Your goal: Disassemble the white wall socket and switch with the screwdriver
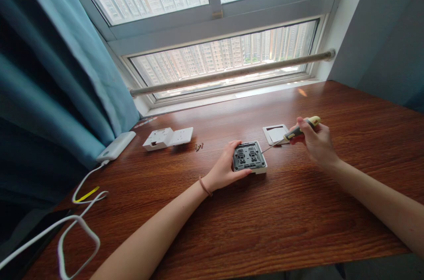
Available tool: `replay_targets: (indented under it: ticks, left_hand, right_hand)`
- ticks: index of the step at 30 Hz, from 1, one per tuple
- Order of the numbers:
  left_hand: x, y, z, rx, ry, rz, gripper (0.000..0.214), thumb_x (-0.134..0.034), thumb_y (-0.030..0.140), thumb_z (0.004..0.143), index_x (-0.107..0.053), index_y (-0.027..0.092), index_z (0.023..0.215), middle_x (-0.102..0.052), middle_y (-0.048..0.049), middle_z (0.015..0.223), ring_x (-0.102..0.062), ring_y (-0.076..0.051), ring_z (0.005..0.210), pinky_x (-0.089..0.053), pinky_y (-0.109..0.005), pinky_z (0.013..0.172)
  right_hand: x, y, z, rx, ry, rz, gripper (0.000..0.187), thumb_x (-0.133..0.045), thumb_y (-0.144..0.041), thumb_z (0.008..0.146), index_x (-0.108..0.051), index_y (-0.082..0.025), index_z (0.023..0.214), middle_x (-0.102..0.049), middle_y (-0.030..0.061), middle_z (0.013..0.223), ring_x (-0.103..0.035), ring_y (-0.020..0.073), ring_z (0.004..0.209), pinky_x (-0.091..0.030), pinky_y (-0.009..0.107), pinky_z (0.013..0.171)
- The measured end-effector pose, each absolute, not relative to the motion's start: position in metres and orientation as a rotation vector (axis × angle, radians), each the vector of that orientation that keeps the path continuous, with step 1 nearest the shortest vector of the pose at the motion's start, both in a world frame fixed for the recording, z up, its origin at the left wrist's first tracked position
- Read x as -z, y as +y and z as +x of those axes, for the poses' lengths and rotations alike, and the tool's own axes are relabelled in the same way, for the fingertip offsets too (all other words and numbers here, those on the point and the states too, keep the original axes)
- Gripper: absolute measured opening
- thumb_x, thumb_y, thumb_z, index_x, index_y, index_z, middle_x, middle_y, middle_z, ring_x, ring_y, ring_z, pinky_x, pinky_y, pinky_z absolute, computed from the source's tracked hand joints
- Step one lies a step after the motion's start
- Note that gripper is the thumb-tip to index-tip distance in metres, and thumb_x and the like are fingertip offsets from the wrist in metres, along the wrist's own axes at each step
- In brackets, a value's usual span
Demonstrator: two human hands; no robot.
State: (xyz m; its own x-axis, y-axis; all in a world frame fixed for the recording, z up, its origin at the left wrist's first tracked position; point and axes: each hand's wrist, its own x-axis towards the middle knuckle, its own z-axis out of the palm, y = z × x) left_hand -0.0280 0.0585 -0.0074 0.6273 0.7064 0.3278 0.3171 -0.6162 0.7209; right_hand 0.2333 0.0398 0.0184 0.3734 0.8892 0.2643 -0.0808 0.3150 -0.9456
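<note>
My left hand grips a wall switch by its left side, thumb along the near edge and fingers at the far corner. The switch lies on the table with its grey inner mechanism facing up inside a white box. In my right hand is a screwdriver with a yellow and grey handle, held at a slant. Its thin shaft points down-left, and the tip meets the right edge of the switch. Behind the shaft lies a white switch cover, flat on the table.
Several small screws lie left of the switch. Farther left are an opened white socket box and its faceplate. A white power strip with a looping cable sits by the blue curtain. The window rail runs behind the table.
</note>
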Motion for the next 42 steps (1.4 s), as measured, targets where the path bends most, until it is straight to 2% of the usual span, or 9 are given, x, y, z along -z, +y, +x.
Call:
replay_targets:
  ticks: [9,22,31,42]
  left_hand:
    - [0.006,0.058,-0.028,-0.819,0.800,2.184,0.071,-0.069,0.036,0.068,-0.033,0.022,0.127,-0.040,-0.0120,0.125,-0.040,-0.026,0.119,-0.031,-0.041,0.104]
    - [0.012,0.063,-0.032,-0.825,0.814,2.076,0.080,-0.078,0.037,0.054,-0.037,0.025,0.121,-0.041,-0.0105,0.123,-0.041,-0.029,0.118,-0.033,-0.048,0.102]
    - [0.015,0.063,-0.032,-0.864,0.804,2.161,0.074,-0.075,0.030,0.058,-0.032,0.023,0.118,-0.037,-0.0110,0.122,-0.040,-0.027,0.117,-0.033,-0.044,0.102]
    - [0.012,0.060,-0.031,-0.947,0.756,2.177,0.073,-0.074,0.030,0.059,-0.029,0.022,0.116,-0.035,-0.0116,0.120,-0.040,-0.025,0.116,-0.035,-0.043,0.101]
  right_hand:
    - [-0.023,0.032,0.230,-0.737,-1.054,-1.064,0.027,-0.061,-0.046,0.073,-0.053,-0.023,0.062,-0.054,0.0001,0.059,-0.054,0.0141,0.046,-0.048,0.031,0.045]
    - [-0.018,0.034,0.230,-0.810,-0.988,-1.028,0.025,-0.064,-0.042,0.072,-0.053,-0.023,0.061,-0.053,0.0007,0.061,-0.053,0.0146,0.047,-0.048,0.031,0.044]
    - [-0.012,0.038,0.229,-0.783,-0.927,-1.003,0.027,-0.068,-0.041,0.068,-0.056,-0.019,0.059,-0.057,-0.0006,0.057,-0.056,0.0136,0.045,-0.049,0.027,0.040]
    - [-0.012,0.039,0.224,-0.945,-0.780,-0.927,0.025,-0.071,-0.037,0.066,-0.056,-0.018,0.059,-0.057,-0.0010,0.055,-0.056,0.0115,0.041,-0.048,0.023,0.035]
